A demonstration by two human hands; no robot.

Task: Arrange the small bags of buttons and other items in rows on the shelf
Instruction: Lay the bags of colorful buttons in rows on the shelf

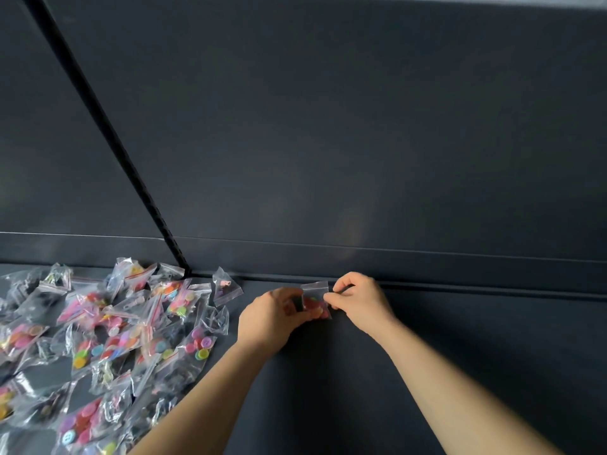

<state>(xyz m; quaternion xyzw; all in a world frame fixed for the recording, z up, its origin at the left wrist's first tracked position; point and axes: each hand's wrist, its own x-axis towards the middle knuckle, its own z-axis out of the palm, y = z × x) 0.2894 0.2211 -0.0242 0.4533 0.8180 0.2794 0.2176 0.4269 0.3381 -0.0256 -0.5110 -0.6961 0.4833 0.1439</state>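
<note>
Bag in hand [316, 302]: small clear zip bag of coloured buttons, held upright between both hands near the rear edge of the shelf [460, 356], about midway along it; I cannot tell whether its bottom touches the shelf.
Left hand [272, 318]: fingers curled round the bag's left side and lower part, gripping it.
Right hand [359, 302]: thumb and forefinger pinch the bag's right edge just under the zip strip; the other fingers are curled in.
Pile [108, 326]: many more bags lie heaped and overlapping over the left part of the shelf, rear edge to front; no tidy row shows yet.
Stray bag [226, 285]: lies apart at the pile's right fringe, near the rear edge.
Step, as I judge it: setting down the first bag of a row along the rear edge.
How I'd do it well: spread the buttons into one layer so the bag lies flat; square its zip edge to the rear edge; release the right pinch first, then slide the left hand out sideways; leave room beside it for the next bag.
Risk: slick plastic may skid on the smooth shelf; I'd press lightly before letting go.
</note>
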